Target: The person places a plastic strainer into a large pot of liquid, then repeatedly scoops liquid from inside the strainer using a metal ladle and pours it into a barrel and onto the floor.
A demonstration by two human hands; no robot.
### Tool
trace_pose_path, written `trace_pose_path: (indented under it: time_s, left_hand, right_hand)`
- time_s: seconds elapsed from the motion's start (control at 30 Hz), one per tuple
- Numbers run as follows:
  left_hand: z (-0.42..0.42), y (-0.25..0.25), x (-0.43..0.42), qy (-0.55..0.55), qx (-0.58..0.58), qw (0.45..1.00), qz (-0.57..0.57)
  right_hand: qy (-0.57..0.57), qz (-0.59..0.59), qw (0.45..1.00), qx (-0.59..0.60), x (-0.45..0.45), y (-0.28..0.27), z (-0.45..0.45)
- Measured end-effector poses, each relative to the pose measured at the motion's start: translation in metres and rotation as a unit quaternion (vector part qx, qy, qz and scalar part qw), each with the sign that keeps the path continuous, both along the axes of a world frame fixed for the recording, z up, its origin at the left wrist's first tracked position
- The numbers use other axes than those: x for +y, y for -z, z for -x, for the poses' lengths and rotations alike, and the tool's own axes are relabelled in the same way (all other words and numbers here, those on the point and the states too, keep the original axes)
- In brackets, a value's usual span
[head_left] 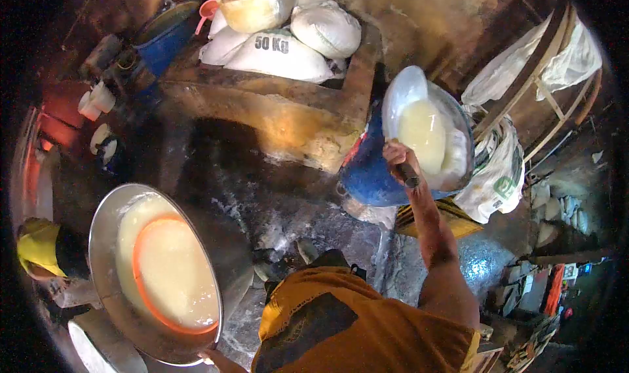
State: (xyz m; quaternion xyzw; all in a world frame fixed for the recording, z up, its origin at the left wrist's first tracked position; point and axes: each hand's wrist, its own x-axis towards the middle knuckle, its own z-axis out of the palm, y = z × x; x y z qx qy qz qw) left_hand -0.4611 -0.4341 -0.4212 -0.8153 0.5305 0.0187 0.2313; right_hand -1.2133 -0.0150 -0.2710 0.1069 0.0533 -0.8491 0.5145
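My right hand [400,160] is closed round the dark handle [409,175] of a metal ladle [400,84]. The ladle is over the mouth of a blue barrel [367,170], where pale liquid [422,134] shows; I cannot tell how much of it lies in the ladle itself. At the lower left, my left hand [208,356] grips the rim of a large metal basin [105,242], only its fingers in view. The basin is tilted and contains creamy liquid [177,268] with an orange ring [137,261] in it.
White sacks [282,55] marked 50 Kg lie on a stone ledge [262,117], with a stained bucket [259,9] on top. A blue tub [157,52] stands farther left. White plastic bags [504,176] and a curved wooden frame [550,124] are at the right.
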Motion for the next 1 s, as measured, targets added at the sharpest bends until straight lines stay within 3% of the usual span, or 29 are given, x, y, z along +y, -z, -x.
trace_pose_path:
  time_s: [0.03, 0.13, 0.17, 0.2, 0.27, 0.3, 0.47, 0.53, 0.57, 0.6, 0.63, 0.67, 0.7, 0.77, 0.87, 0.9, 0.97, 1.0]
  left_hand:
    - [0.000, -0.001, 0.000, 0.000, -0.001, 1.000, -0.001]
    - [0.001, -0.004, -0.003, -0.002, 0.002, 1.000, -0.007]
    - [0.000, -0.004, -0.003, -0.003, 0.005, 1.000, -0.010]
    - [-0.002, -0.002, -0.003, -0.003, 0.007, 1.000, -0.012]
    - [-0.010, -0.002, -0.002, -0.008, 0.009, 1.000, -0.017]
    - [-0.014, 0.000, -0.003, -0.011, 0.010, 1.000, -0.020]
    - [-0.036, 0.017, 0.007, -0.037, -0.011, 0.999, -0.007]
    - [-0.030, 0.013, 0.017, -0.104, 0.009, 0.986, 0.131]
    - [-0.046, 0.044, 0.023, -0.136, 0.019, 0.957, 0.255]
    - [-0.031, 0.027, 0.030, -0.286, 0.202, 0.849, 0.395]
    - [-0.012, 0.007, 0.025, -0.399, 0.367, 0.667, 0.511]
    - [-0.013, 0.008, 0.025, -0.401, 0.360, 0.673, 0.506]
    - [-0.012, 0.007, 0.027, -0.402, 0.356, 0.681, 0.497]
    - [-0.005, -0.002, 0.027, -0.410, 0.360, 0.677, 0.495]
    - [-0.005, -0.003, 0.029, -0.410, 0.351, 0.694, 0.476]
    - [-0.003, -0.007, 0.029, -0.412, 0.357, 0.687, 0.480]
    - [0.000, -0.017, 0.023, -0.410, 0.373, 0.674, 0.488]
    - [0.002, -0.023, 0.020, -0.407, 0.385, 0.669, 0.489]
  right_hand:
    - [0.030, 0.019, 0.993, -0.113, -0.025, -0.039, -0.011]
    - [-0.018, 0.040, 0.998, -0.033, -0.084, -0.073, -0.036]
    - [-0.070, -0.014, 0.997, 0.041, -0.106, -0.074, -0.044]
    - [-0.124, -0.140, 0.970, 0.154, -0.133, -0.087, -0.061]
    - [-0.190, -0.189, 0.907, 0.325, -0.196, -0.090, -0.106]
    - [-0.186, -0.230, 0.895, 0.333, -0.231, -0.103, -0.140]
    - [-0.301, -0.225, 0.820, 0.431, -0.389, -0.051, -0.263]
    - [-0.289, -0.271, 0.770, 0.501, -0.452, -0.017, -0.312]
    - [-0.264, -0.283, 0.749, 0.539, -0.479, 0.013, -0.330]
    - [-0.225, -0.317, 0.690, 0.611, -0.496, 0.062, -0.335]
    - [-0.198, -0.350, 0.638, 0.657, -0.512, 0.062, -0.357]
    - [-0.171, -0.385, 0.581, 0.697, -0.529, 0.061, -0.380]
    - [-0.171, -0.458, 0.354, 0.798, -0.545, 0.097, -0.383]
    - [-0.110, -0.444, 0.400, 0.794, -0.556, 0.144, -0.408]
    - [-0.153, -0.435, 0.355, 0.814, -0.547, 0.183, -0.442]
    - [-0.066, -0.478, 0.270, 0.833, -0.535, 0.235, -0.464]
    - [-0.258, -0.474, 0.372, 0.755, -0.519, 0.241, -0.484]
    - [-0.509, -0.377, 0.516, 0.577, -0.516, 0.201, -0.482]
